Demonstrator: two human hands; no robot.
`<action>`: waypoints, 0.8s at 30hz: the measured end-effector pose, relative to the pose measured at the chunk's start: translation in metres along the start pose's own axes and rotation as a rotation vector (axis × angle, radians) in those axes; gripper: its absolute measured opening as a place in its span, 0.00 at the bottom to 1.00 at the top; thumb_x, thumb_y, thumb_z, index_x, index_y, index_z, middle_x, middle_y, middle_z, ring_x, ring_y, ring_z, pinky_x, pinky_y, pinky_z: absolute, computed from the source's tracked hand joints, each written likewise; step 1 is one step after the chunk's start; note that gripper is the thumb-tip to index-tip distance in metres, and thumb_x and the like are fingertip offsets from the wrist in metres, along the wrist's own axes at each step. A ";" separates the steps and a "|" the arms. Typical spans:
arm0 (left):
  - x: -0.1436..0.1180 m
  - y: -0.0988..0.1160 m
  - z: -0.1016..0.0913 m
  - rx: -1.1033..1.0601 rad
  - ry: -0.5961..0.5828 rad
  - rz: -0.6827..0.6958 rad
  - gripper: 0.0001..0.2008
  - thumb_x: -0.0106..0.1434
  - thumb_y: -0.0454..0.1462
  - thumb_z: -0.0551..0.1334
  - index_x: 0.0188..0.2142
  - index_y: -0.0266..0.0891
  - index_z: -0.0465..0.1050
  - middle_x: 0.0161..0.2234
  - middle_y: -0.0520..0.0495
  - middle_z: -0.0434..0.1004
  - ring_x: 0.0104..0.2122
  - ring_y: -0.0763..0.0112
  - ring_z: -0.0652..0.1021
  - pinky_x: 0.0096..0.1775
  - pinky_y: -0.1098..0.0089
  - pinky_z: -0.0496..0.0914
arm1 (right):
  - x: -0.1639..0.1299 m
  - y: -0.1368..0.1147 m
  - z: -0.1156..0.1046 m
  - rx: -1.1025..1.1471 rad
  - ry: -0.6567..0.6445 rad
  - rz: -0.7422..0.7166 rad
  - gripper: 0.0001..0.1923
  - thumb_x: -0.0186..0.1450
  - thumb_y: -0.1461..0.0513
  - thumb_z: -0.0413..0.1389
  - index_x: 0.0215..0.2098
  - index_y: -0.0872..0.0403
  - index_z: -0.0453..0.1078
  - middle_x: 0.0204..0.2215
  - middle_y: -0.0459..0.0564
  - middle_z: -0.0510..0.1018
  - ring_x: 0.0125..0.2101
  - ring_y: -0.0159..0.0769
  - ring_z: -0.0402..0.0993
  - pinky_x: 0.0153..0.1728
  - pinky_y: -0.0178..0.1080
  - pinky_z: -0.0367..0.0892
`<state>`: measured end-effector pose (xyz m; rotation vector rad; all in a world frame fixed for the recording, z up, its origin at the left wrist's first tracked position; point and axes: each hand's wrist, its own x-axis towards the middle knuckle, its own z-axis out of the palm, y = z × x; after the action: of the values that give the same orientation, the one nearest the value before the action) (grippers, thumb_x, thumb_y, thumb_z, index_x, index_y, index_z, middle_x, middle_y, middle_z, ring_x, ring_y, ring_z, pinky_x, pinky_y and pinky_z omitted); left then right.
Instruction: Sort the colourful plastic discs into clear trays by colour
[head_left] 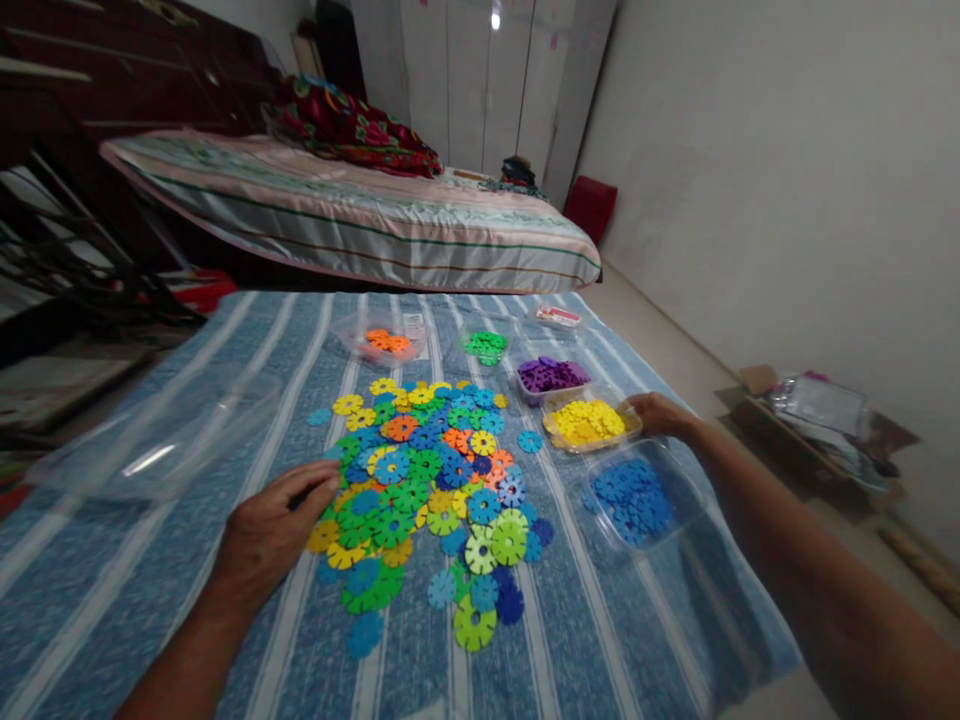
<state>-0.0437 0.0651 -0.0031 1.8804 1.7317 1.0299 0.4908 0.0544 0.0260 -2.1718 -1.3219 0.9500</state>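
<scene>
A loose pile of notched plastic snowflake discs (424,465) in green, blue, yellow, orange and lime lies on the striped cloth. My left hand (281,515) is at the pile's left edge, its thumb and fingers drawn together beside the green discs; whatever is between the fingertips is hidden. Over to the right, my right hand (660,414) has closed fingers at the right rim of a clear plastic container (559,443) filled with yellow discs (589,422). Nearer me stands a clear container with blue discs (631,500); just behind the yellow one is a container of purple discs (553,375).
Farther back are containers of orange discs (388,342) and green discs (486,347), plus a small labelled pack (557,316). A large clear plastic bag or lid (161,440) lies at left. Beyond stands a bed (375,225); a cardboard box (787,450) sits on the floor at right.
</scene>
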 end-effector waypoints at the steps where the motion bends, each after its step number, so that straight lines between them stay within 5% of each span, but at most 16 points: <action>1: 0.000 0.000 0.000 0.003 -0.002 -0.004 0.14 0.51 0.49 0.60 0.31 0.46 0.78 0.39 0.52 0.83 0.42 0.59 0.80 0.53 0.60 0.71 | -0.001 0.000 0.001 0.005 0.013 0.009 0.08 0.44 0.67 0.64 0.24 0.56 0.75 0.12 0.38 0.71 0.16 0.25 0.66 0.17 0.25 0.59; 10: -0.001 -0.004 0.003 -0.020 0.005 0.024 0.15 0.52 0.49 0.59 0.32 0.44 0.78 0.40 0.50 0.83 0.43 0.60 0.80 0.52 0.61 0.71 | -0.022 0.003 -0.009 0.086 0.254 0.128 0.14 0.52 0.63 0.64 0.15 0.56 0.65 0.08 0.43 0.67 0.10 0.26 0.62 0.13 0.28 0.59; 17: -0.004 -0.006 0.006 -0.075 0.005 0.049 0.15 0.53 0.48 0.59 0.32 0.43 0.78 0.41 0.47 0.82 0.43 0.60 0.80 0.52 0.62 0.71 | -0.039 -0.044 -0.016 0.185 0.454 0.002 0.09 0.59 0.60 0.59 0.24 0.56 0.70 0.13 0.45 0.71 0.13 0.27 0.66 0.17 0.30 0.64; 21: -0.005 -0.008 0.009 -0.098 0.017 0.072 0.14 0.54 0.46 0.59 0.32 0.42 0.78 0.40 0.47 0.82 0.42 0.61 0.80 0.51 0.63 0.71 | -0.066 -0.076 0.015 0.176 0.503 -0.144 0.10 0.58 0.58 0.59 0.24 0.56 0.71 0.14 0.45 0.70 0.14 0.28 0.66 0.17 0.30 0.64; 24: -0.008 -0.005 0.009 -0.092 0.010 0.088 0.13 0.55 0.45 0.59 0.33 0.42 0.78 0.39 0.47 0.82 0.42 0.62 0.80 0.50 0.65 0.72 | -0.095 -0.093 0.064 0.201 0.337 -0.322 0.14 0.58 0.53 0.57 0.27 0.57 0.73 0.16 0.46 0.72 0.18 0.31 0.69 0.20 0.32 0.66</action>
<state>-0.0410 0.0603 -0.0145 1.9106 1.5913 1.1338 0.3585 0.0124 0.0757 -1.7996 -1.2947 0.5376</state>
